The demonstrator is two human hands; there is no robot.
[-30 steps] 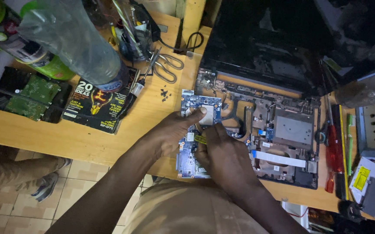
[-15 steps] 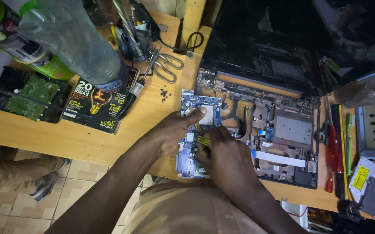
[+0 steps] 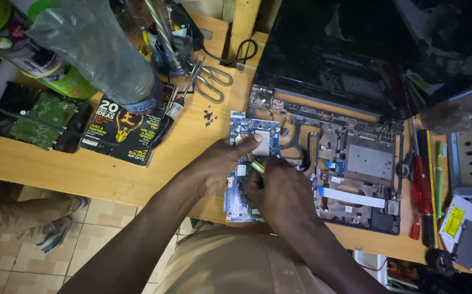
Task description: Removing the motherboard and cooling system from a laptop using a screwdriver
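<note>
A blue laptop circuit board lies on the wooden bench at the left side of an opened laptop base. My left hand rests on the board, thumb pressing beside its square silver chip. Close beside it, my right hand is closed on a small yellowish tool or part over the board's middle; its tip is hidden between the two hands. The board's lower end sticks out past the bench edge.
Scissors, tiny black screws, a magazine, a clear plastic bottle and a green board lie to the left. Red screwdrivers and drives sit on the right. Another person's legs are at lower left.
</note>
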